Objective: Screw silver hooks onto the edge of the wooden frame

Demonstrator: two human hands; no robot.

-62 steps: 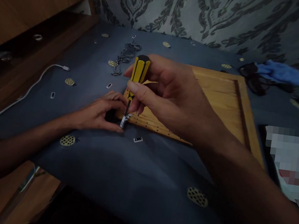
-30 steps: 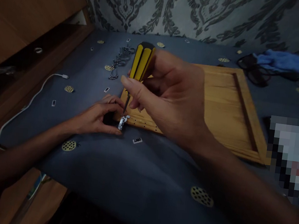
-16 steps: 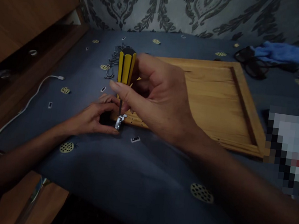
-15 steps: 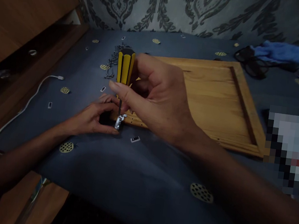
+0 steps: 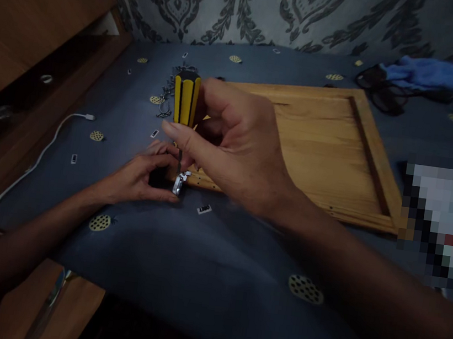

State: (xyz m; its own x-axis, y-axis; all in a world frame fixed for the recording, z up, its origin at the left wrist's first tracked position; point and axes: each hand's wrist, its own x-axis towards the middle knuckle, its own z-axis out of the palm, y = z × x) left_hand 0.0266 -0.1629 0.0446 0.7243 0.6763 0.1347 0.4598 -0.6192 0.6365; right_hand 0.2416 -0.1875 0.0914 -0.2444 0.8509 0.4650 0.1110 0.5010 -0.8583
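The metal fitting (image 5: 179,184) is set at the near left corner of the wooden board (image 5: 321,148), directly below the grip of the right hand (image 5: 234,142), in which the screwdriver (image 5: 185,103) is held nearly upright. The fitting is flanked more closely by the left hand (image 5: 138,174); whether it is pinched cannot be told. Room is left between board and near edge of the table (image 5: 181,258); dark metal pieces (image 5: 170,87) are strewn behind.
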